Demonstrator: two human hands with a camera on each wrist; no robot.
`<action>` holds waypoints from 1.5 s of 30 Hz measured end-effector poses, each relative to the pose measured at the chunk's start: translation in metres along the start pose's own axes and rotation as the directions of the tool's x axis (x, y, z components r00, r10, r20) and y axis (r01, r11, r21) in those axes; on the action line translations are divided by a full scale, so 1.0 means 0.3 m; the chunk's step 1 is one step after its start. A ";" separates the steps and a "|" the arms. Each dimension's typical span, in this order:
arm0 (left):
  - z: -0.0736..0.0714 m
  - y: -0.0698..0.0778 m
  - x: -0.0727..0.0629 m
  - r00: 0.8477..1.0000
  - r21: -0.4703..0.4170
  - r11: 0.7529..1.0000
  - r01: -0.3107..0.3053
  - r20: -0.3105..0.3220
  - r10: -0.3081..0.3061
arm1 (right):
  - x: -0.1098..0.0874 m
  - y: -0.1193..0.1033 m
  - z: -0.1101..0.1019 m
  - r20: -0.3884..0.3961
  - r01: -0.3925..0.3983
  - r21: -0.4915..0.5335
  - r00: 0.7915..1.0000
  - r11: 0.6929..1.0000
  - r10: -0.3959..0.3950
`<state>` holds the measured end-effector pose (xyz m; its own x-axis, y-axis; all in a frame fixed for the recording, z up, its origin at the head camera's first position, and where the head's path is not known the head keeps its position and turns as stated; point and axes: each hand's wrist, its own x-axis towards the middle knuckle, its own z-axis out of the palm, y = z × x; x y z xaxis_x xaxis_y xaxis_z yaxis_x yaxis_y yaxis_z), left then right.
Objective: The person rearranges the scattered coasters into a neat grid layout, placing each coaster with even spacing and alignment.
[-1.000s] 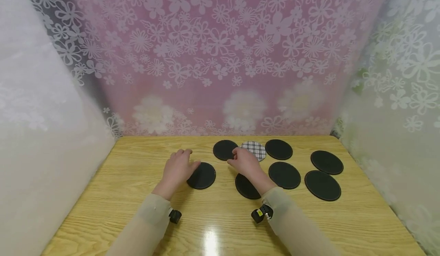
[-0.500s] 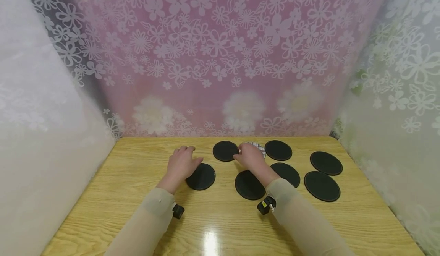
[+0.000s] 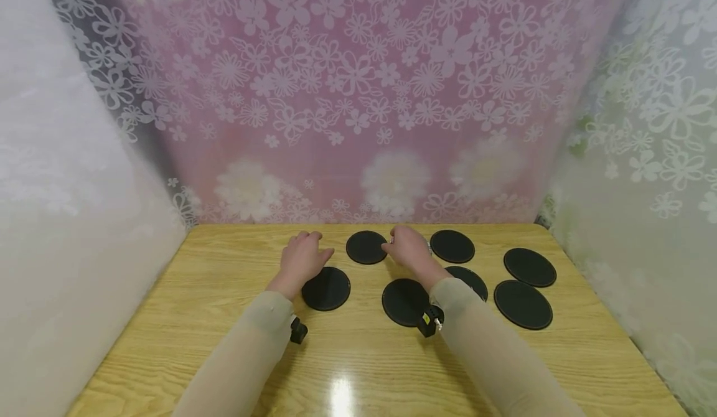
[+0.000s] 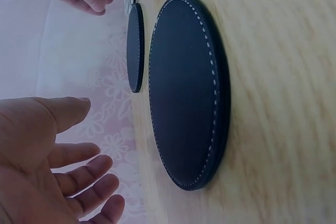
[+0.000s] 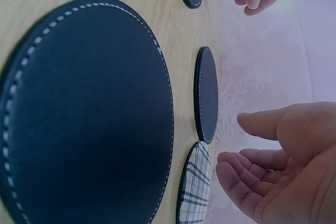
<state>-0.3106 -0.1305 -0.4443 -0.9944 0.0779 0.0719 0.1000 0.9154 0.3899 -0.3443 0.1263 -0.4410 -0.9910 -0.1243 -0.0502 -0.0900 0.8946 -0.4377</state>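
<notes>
My left hand (image 3: 300,258) is just beyond and left of a round black coaster (image 3: 327,289), thumb apart from the fingers and nothing held. The left wrist view shows this coaster's white stitched edge (image 4: 212,85) beside the loosely bent fingers. My right hand (image 3: 409,249) hovers at the back row and hides most of a plaid coaster in the head view. That plaid coaster (image 5: 194,192) shows in the right wrist view, its edge meeting a black coaster (image 5: 208,95); the right thumb and half-bent fingers are apart, with nothing between them.
Other black coasters lie on the wooden table (image 3: 235,336): one back centre (image 3: 366,247), one below my right wrist (image 3: 403,302), one partly under the forearm (image 3: 469,280), one at back right (image 3: 452,246) and a pair (image 3: 523,305) farther right. Floral cloth (image 3: 358,180) hangs behind.
My left hand has drifted right and slightly farther back. The right hand has shifted right and back, now covering the plaid coaster. No coaster has visibly moved.
</notes>
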 end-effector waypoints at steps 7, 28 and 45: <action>0.024 0.014 0.043 1.000 -0.014 1.000 0.013 0.004 -0.013 | 0.019 0.003 0.001 0.009 -0.024 -0.002 1.000 1.000 0.024; 0.091 0.065 0.085 0.997 0.013 0.999 0.048 0.066 -0.049 | 0.021 0.010 0.062 0.016 0.029 -0.164 1.000 0.986 -0.027; 0.131 0.104 0.101 0.994 -0.003 0.998 0.068 0.082 -0.067 | 0.007 -0.004 0.057 -0.011 0.034 -0.176 0.999 0.984 -0.037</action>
<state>-0.3390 -0.0840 -0.4659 -0.9984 0.0485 -0.0304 0.0325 0.9176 0.3963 -0.3447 0.1175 -0.4560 -0.9881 -0.1522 -0.0240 -0.1399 0.9515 -0.2740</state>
